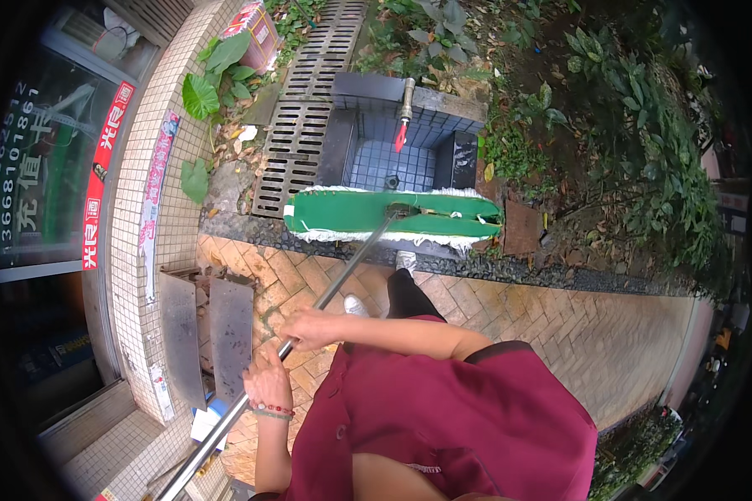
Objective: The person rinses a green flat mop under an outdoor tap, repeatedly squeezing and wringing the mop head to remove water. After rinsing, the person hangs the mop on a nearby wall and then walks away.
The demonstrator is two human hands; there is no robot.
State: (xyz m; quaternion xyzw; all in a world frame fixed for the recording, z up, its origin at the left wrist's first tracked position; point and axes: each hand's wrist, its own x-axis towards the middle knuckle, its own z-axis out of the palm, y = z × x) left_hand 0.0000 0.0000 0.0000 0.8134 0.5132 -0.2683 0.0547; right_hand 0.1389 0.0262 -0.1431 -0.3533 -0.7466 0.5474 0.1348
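Tiled basin (pixel 372 160): a small dark fitting (pixel 391 181) on its floor, a red-tipped tap (pixel 406 110) overhanging it. The green-backed mop head (pixel 342 210) spans the basin's near side. The right hand (pixel 309 327), nearer the basin, and left hand (pixel 267 381), farther back, wrap fingers around the metal pole (pixel 341 282).

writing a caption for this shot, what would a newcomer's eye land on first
Probably the long, bright green mop head with white fringe, spanning the near side of the blue-tiled basin. Next, the red-tipped tap at the basin's far side, then the left hand and right hand gripping the metal pole.
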